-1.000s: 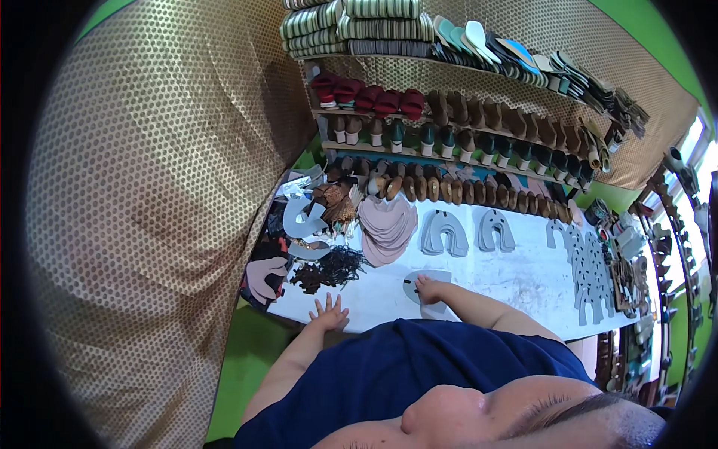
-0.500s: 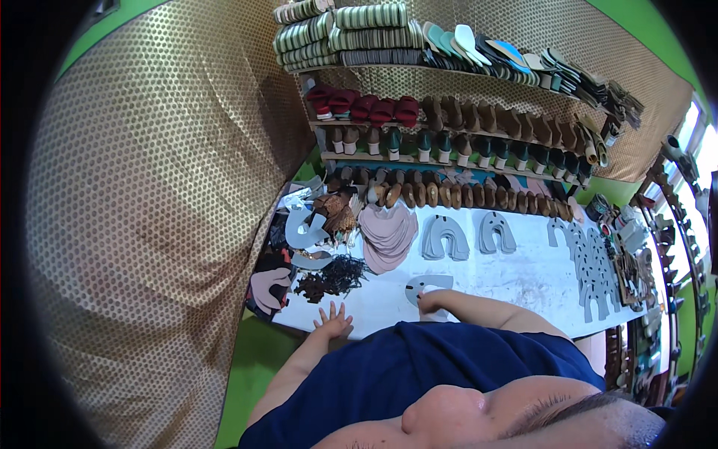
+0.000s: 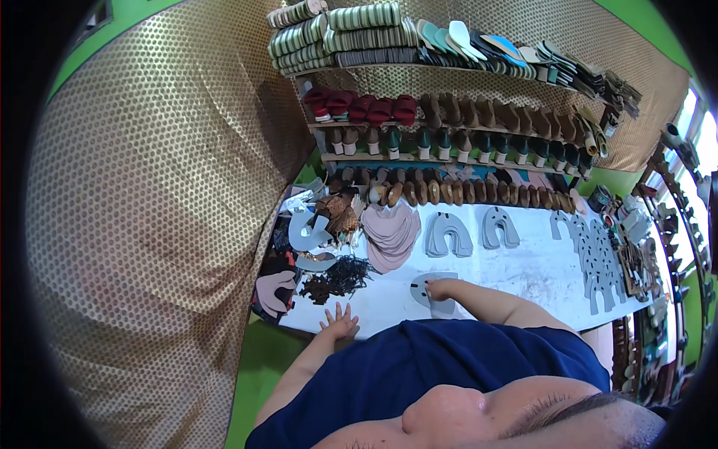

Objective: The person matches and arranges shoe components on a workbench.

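Observation:
My left hand [image 3: 340, 323] lies flat on the table's front edge with its fingers spread, holding nothing. A grey U-shaped shoe upper piece [image 3: 420, 298] with small dark slots lies on the white tabletop [image 3: 359, 307] in front of my body. Over its middle, my right hand [image 3: 437, 289] is closed with the fingers curled down against it. Whatever those fingers pinch is too small to make out. Beyond it lie two stacks of similar grey upper pieces [image 3: 449, 234] [image 3: 499, 228].
Pink pieces [image 3: 390, 236] are fanned out at the back left. Nearer lie dark scraps [image 3: 340, 277] and grey offcuts [image 3: 307, 230]. Several slotted grey pieces [image 3: 598, 258] overlap at the right. Shelves behind hold red slippers [image 3: 372, 110], heels, soles and striped stacks [image 3: 366, 37].
My right hand has moved slightly right and farther from me over the grey piece. The pale thing seen under it earlier no longer shows. My left hand stays on the table edge.

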The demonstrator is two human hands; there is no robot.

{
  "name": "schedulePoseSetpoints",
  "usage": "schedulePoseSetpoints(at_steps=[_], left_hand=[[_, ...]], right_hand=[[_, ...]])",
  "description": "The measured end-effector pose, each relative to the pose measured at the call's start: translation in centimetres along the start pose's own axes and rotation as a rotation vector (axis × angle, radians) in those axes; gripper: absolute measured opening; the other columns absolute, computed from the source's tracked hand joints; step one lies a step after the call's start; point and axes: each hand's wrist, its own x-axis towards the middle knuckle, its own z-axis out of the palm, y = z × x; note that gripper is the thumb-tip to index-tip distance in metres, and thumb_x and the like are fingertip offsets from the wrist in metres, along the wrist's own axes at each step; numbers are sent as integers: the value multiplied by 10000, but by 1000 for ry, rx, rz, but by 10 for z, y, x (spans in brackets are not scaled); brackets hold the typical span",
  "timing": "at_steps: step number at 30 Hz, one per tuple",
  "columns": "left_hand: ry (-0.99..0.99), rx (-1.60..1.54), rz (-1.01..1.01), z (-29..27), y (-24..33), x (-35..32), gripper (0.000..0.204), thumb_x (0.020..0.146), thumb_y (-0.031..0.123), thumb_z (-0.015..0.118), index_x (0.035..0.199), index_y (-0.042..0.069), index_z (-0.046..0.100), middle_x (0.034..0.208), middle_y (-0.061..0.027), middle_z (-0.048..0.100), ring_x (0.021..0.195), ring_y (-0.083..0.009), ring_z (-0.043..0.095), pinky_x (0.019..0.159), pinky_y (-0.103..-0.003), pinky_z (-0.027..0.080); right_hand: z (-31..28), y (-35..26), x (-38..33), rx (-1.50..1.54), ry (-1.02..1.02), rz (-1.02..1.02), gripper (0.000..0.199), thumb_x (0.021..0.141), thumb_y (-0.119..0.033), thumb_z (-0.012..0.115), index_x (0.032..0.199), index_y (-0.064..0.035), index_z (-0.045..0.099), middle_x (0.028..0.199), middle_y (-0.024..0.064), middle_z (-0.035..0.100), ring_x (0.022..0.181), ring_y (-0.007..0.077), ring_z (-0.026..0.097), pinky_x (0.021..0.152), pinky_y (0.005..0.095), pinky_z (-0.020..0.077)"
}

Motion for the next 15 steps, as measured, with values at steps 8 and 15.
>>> schedulePoseSetpoints(at_steps=[8,15], left_hand=[[-12,-6,14,0,-1,-1,790,944,694,301,1570,343,-28,1636,-37,-191,1462,-476,-162,1090,-737,36],[6,-13,19,-1,-5,3,819,931,711,313,1571,335,-32,1636,-47,-190,1458,-480,-171,1085,-744,32]], right_hand=[[-19,-10,4,-38,-308,-136,683,899,-338,538,1515,-142,316,1617,134,203,1455,359,282,1153,551,269],[8,-26,-52,-11,401,46,701,930,-336,530,1547,-171,240,1626,91,190,1486,306,214,1119,676,213]])
